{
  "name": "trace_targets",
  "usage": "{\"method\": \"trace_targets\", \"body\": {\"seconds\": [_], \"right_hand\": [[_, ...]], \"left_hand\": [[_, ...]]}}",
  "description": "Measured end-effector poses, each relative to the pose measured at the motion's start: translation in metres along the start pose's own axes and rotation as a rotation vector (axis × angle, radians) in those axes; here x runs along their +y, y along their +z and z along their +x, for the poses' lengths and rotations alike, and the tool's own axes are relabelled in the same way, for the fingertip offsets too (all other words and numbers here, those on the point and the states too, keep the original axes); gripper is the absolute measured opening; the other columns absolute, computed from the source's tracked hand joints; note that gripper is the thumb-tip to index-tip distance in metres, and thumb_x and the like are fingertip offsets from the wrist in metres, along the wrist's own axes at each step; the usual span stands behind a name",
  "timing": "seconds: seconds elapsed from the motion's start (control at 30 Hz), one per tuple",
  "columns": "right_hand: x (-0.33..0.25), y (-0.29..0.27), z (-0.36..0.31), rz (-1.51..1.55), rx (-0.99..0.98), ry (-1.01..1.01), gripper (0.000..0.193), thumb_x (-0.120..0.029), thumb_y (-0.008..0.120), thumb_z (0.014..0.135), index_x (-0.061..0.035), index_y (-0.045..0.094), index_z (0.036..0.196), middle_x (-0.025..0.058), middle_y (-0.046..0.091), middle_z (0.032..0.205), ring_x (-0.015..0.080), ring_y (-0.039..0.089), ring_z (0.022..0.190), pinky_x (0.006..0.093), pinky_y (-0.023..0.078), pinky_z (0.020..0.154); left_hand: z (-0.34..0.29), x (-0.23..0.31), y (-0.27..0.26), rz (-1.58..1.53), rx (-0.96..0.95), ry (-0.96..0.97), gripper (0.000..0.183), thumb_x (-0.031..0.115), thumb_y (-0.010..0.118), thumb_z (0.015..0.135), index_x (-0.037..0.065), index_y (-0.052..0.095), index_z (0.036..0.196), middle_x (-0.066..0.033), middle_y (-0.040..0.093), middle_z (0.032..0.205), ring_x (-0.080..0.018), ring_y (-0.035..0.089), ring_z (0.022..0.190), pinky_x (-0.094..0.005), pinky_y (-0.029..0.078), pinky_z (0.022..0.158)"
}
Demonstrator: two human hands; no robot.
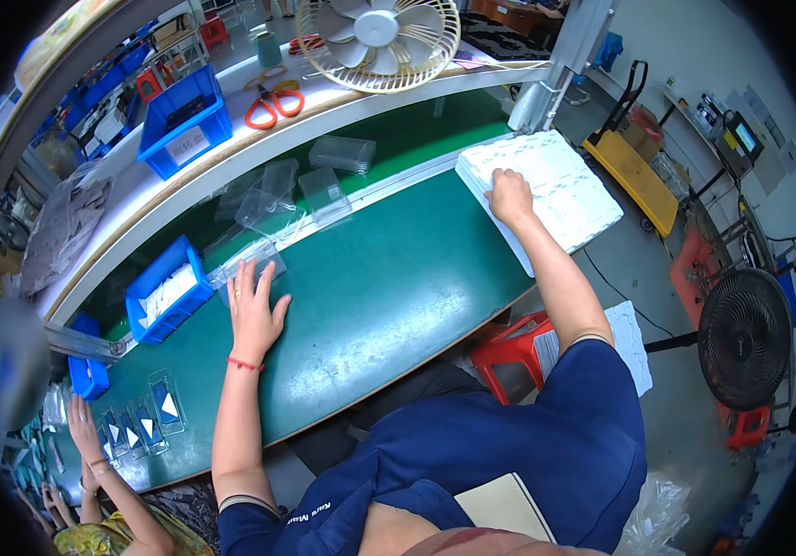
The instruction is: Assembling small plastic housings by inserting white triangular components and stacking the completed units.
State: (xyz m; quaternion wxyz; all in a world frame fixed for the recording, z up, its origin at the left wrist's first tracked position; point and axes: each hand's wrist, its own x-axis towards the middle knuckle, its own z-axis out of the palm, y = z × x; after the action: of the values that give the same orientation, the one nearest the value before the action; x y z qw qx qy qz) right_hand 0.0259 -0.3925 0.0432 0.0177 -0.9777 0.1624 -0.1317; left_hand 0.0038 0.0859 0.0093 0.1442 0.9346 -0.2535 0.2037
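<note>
My left hand [254, 313] lies over the green table with its fingers spread, the fingertips at a clear plastic case [248, 261] by the conveyor's rim. It does not close round the case. To the right, my right hand [510, 196] reaches onto a stack of white moulded trays [560, 190] at the table's far right end. Its fingers are curled down against the upper tray near the stack's left side; the fingertips are partly hidden. Several more clear plastic cases [326, 193] lie on and beside the green belt beyond the table.
A blue bin [168, 287] with white pieces stands left of my left hand. A co-worker's hand [85, 428] is near cases with blue and white pieces [166, 404]. The shelf above holds a fan [377, 30], orange-handled scissors [274, 108] and a blue crate [185, 125]. A red stool [514, 355] stands below.
</note>
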Motion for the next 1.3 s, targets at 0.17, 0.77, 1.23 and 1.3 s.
{"method": "trace_targets", "body": {"seconds": [0.17,0.77,1.23,1.3], "right_hand": [[0.015,-0.05,0.0,0.091,0.219,-0.069,0.033,-0.018,0.07,0.074,-0.0005,0.059,0.1,0.0208,0.063,0.095,0.037,0.059,0.092,0.046,0.048,0.082],[0.165,0.042,-0.362,-0.292,-0.054,0.374,0.053,-0.016,0.067,0.073,-0.0074,0.055,0.123,0.0125,0.059,0.088,0.0301,0.055,0.087,0.0446,0.045,0.074],[0.165,0.084,-0.335,-0.392,-0.504,0.539,0.093,-0.053,0.078,0.064,-0.0068,0.042,0.136,0.0159,0.06,0.115,0.0322,0.054,0.112,0.0512,0.042,0.091],[0.137,0.059,-0.304,-0.43,-0.712,0.537,0.065,-0.049,0.077,0.067,-0.0051,0.062,0.113,0.0153,0.064,0.112,0.0315,0.059,0.108,0.0483,0.044,0.09]], "left_hand": [[0.009,-0.008,0.026,0.172,0.081,-0.128,0.065,0.037,0.069,0.079,0.012,0.047,0.134,-0.0208,0.038,0.139,-0.0378,0.033,0.132,-0.056,0.023,0.107],[0.005,-0.005,0.005,0.375,-0.127,-0.288,0.058,0.049,0.059,0.085,0.014,0.049,0.13,-0.0199,0.044,0.135,-0.0364,0.042,0.126,-0.0573,0.034,0.097],[-0.006,-0.003,-0.018,0.232,-0.256,-0.36,0.071,0.048,0.072,0.069,0.017,0.051,0.13,-0.0167,0.058,0.111,-0.0352,0.055,0.103,-0.048,0.042,0.086],[-0.003,0.012,-0.016,0.149,-0.147,-0.325,0.066,0.044,0.074,0.066,0.011,0.055,0.12,-0.0165,0.06,0.104,-0.0344,0.058,0.096,-0.0474,0.045,0.082]]}}
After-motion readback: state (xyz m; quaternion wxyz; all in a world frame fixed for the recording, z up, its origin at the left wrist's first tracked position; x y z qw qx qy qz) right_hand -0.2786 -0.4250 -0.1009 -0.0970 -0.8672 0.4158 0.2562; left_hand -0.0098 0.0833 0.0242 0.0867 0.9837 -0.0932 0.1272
